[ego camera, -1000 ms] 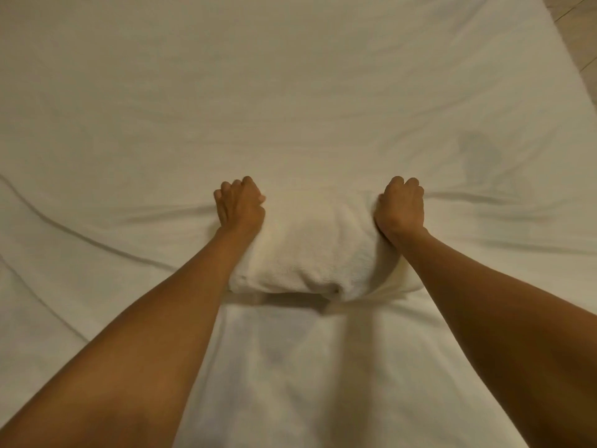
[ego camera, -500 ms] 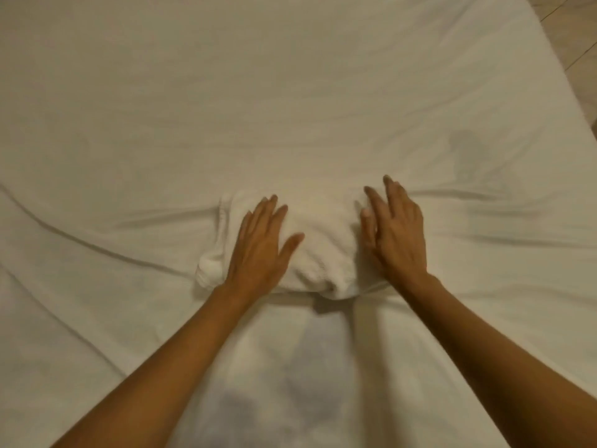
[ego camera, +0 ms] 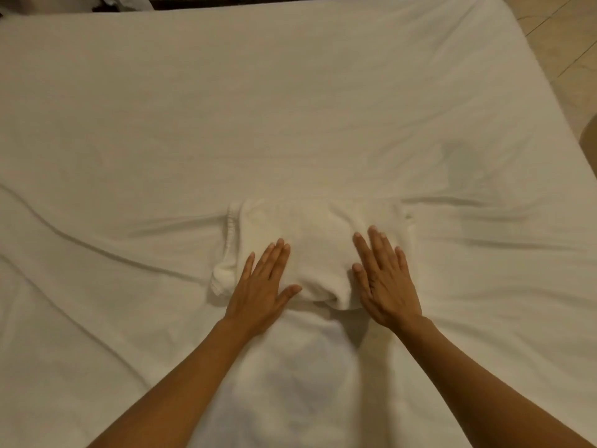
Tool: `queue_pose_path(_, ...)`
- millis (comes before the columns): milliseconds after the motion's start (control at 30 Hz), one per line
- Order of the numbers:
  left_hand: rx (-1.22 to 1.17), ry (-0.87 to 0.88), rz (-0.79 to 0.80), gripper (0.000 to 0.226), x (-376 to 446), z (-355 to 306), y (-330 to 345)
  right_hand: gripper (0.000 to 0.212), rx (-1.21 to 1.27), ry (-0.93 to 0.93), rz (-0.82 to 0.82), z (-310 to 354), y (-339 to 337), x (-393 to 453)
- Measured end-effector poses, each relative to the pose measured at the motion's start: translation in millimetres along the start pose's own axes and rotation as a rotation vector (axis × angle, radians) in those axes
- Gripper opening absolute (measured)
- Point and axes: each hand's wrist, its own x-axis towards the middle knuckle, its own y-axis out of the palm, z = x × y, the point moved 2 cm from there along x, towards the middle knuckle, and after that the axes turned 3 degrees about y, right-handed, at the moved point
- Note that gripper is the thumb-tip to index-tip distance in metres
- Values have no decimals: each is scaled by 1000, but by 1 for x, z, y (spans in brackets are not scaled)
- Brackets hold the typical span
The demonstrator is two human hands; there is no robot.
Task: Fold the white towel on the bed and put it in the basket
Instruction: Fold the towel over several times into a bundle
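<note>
The white towel (ego camera: 318, 244) lies folded into a thick, compact bundle in the middle of the bed (ego camera: 290, 108). My left hand (ego camera: 261, 286) rests flat on the towel's near left part, fingers spread. On the near right part, my right hand (ego camera: 384, 279) lies flat too, fingers apart and thumb against the towel's front edge. Neither hand grips anything. No basket is in view.
The bed is covered with a white sheet, creased to the left and right of the towel. A faint dark stain (ego camera: 462, 160) marks the sheet at the right. Tiled floor (ego camera: 562, 43) shows past the bed's right edge. Dark objects sit beyond the far edge.
My hands went from closed fists at the towel's far corners to flat open palms, and slid back toward me onto its near part. The view has tilted so more of the bed shows.
</note>
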Motion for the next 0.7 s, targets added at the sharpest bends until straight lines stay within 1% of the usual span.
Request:
queue_pose_path(67,-23,11,-50,87,14,-9,-18,64,147,143,-136,1,-10,2)
queue_pose_path(100,-30,25,-56,86,25,-15,-27,67,241,243,-213,-2,-14,1)
queue_pose_path(133,-29,43,-45,86,38,-21,-35,72,356,356,-251,-5,-17,0)
queue_pose_path(200,-19,91,22,82,69,-37,-48,81,612,580,-199,-17,-16,-1)
queue_pose_path(233,-5,114,70,78,86,-46,-51,85,715,667,-148,-23,-16,-1)
queue_pose_path(267,15,135,117,77,102,-55,-54,87,771,714,-103,-27,-17,-1)
queue_pose_path(367,116,218,236,89,144,-87,-57,85,847,727,-15,-39,-23,0)
queue_pose_path(433,256,306,293,102,165,-108,-56,80,914,755,59,-47,-26,4)
queue_pose_path(533,510,437,363,120,185,-134,-52,87,931,742,213,-56,-24,12)
queue_pose_path(567,585,481,383,120,190,-141,-50,91,932,734,256,-57,-23,15)
queue_pose_path(600,651,526,403,115,193,-148,-48,93,939,736,292,-58,-22,17)
queue_pose_path(633,703,569,423,106,196,-155,-45,92,943,746,326,-59,-22,19)
queue_pose_path(700,781,641,473,89,201,-165,-37,84,943,767,378,-60,-22,21)
